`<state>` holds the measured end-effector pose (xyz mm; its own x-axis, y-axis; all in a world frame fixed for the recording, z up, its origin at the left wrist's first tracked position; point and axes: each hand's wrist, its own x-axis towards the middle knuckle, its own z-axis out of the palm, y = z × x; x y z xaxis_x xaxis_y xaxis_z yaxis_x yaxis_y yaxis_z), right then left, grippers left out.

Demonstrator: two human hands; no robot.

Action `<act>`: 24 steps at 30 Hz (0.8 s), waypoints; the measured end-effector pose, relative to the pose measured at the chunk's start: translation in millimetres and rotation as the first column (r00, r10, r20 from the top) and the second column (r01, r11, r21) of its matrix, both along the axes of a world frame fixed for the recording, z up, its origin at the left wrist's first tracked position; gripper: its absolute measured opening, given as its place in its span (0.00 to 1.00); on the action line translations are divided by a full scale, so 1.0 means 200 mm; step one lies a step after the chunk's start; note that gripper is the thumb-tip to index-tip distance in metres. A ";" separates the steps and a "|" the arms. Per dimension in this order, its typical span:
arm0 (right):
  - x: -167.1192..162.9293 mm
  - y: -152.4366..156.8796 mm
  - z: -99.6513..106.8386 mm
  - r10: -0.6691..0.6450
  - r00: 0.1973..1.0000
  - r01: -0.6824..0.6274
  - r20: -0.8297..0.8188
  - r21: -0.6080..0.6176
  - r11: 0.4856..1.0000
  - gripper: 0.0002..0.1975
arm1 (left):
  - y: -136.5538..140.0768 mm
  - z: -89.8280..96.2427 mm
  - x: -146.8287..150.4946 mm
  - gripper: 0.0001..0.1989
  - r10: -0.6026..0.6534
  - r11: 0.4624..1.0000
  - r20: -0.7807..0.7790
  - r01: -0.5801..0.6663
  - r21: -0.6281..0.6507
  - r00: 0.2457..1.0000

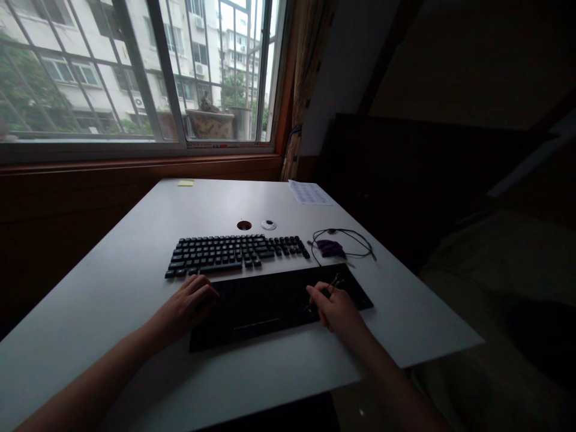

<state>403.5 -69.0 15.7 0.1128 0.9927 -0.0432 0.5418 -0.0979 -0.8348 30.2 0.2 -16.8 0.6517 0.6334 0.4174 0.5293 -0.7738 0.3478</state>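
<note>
A black keyboard base (270, 300) lies slightly askew on the white desk, its key details too dark to make out. My left hand (193, 300) rests on its left end, fingers bent over the upper left edge. Above the base's right part, my right hand (330, 303) is closed around a thin wire tool (335, 281), which looks like a keycap puller. Its wire prongs stick up past the fingers, and whether a keycap is in it is too dark to tell. Just beyond the base, black keycaps (225, 252) sit in rows laid out like a keyboard.
A dark cable (366, 240) loops around a purple cloth-like item (330, 248) at the right. Behind the keycaps are a round desk hole (244, 225) and a white ring-shaped cover (269, 224). Printed paper (310, 193) and a yellow note (186, 183) lie along the far edge.
</note>
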 end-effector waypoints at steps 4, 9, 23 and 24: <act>0.00 -0.01 0.00 -0.030 0.999 0.030 -0.013 0.013 0.999 0.20 | 0.00 0.01 0.00 0.05 0.002 1.000 -0.012 -0.002 -0.003 1.000; -0.04 -0.02 0.04 -0.026 0.999 0.027 -0.023 0.056 0.998 0.21 | -0.01 0.03 0.02 0.06 0.011 0.999 -0.020 -0.010 0.041 1.000; -0.45 0.18 0.11 0.484 0.862 -0.438 -0.147 0.264 0.859 0.14 | -0.08 0.07 0.06 0.11 0.003 0.997 0.196 0.011 -0.072 0.981; -0.48 0.19 0.11 0.508 0.853 -0.458 -0.120 0.297 0.838 0.14 | -0.08 0.08 0.07 0.12 -0.004 0.995 0.208 0.024 -0.094 0.978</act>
<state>307.7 -30.1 36.7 -0.3692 0.8978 0.2401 0.2974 0.3589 -0.8847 43.2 -16.2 -0.7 0.5665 0.6684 0.4820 0.4273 -0.7384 0.5217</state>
